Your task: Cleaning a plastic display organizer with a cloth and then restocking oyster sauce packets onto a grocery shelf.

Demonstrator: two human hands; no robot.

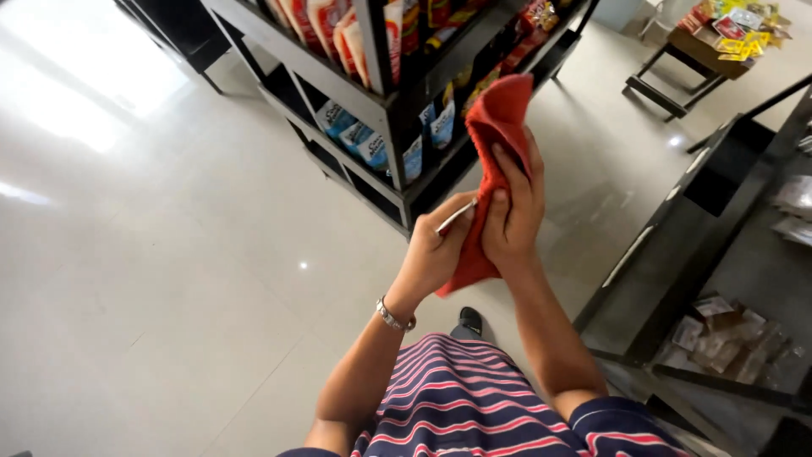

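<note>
A red cloth (pixel 499 118) hangs upright in front of me, bunched at the top. My right hand (pixel 514 211) grips its middle with fingers wrapped over the fabric. My left hand (pixel 433 250) is beside it, pinching a thin silver metal object (pixel 455 217) whose tip touches the cloth's lower part. A silver wristwatch (pixel 394 316) sits on my left wrist. My striped shirt fills the bottom of the view.
A black shelf rack (pixel 385 110) with packaged goods stands just beyond my hands. Another black rack (pixel 719 254) with small packets runs along the right. A low table (pixel 694 59) with packets is at the far right. The glossy tile floor (pixel 169 254) spreads to the left.
</note>
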